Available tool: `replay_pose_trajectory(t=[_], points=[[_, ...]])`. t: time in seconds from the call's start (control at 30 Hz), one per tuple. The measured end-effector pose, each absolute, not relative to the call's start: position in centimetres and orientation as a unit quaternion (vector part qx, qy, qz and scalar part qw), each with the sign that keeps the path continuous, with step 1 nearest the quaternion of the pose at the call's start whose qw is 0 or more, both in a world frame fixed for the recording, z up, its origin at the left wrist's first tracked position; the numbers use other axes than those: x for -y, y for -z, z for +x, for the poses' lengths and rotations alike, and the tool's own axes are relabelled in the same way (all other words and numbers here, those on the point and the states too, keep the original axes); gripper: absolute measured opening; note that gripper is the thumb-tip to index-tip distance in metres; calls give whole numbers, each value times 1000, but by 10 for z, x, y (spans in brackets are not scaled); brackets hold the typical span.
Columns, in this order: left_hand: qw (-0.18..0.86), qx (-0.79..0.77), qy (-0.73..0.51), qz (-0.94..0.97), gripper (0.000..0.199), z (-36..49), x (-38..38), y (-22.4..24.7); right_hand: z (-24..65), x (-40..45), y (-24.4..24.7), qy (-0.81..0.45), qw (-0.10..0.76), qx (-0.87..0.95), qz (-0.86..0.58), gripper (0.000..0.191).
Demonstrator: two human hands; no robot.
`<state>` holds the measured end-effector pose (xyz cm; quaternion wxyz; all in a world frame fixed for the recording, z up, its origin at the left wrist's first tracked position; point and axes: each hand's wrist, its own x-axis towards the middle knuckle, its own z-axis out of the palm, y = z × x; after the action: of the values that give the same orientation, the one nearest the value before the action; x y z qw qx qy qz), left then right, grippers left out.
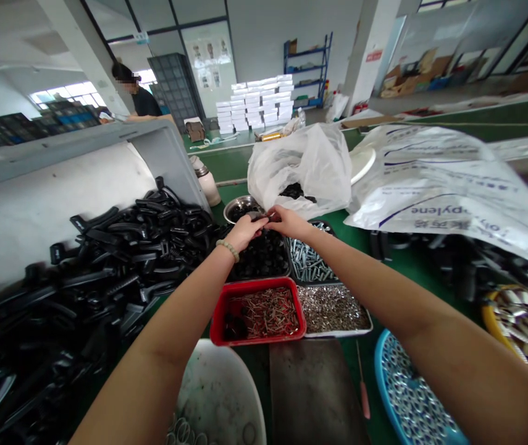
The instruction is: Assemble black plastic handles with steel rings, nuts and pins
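Note:
My left hand (246,231), with a beaded bracelet at its wrist, is closed on a small dark part (260,217). My right hand (284,221) meets it from the other side, its thumb and fingers pinched on the same part. The kind of part is too small to make out. Both hands are above a tray of small black pieces (264,256). Just behind them stands a metal bowl (232,209) with dark pieces in it. A tray of bolts (312,259) lies below my right forearm.
Nearer me are a red bin of thin screws (217,315), a tray of small metal pieces (333,309), a white basin (226,377), a metal plate (314,389), a screwdriver (364,395) and a blue basin (384,371). Black handles (129,241) heap at left; plastic bags (319,161) stand behind.

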<state>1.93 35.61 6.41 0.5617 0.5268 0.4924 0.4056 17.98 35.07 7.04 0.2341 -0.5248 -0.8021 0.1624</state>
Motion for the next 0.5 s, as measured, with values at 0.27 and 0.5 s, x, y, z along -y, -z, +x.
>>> replay_pose_trajectory(t=[0.27,0.5], points=[[587,-484,-398,513,19,7,-332,-70,175,-329,-67,-372,327,764,-415,24],[589,-496,-419,481,15,-19,-316,-64,188,-315,-55,-253,249,805,-476,29]])
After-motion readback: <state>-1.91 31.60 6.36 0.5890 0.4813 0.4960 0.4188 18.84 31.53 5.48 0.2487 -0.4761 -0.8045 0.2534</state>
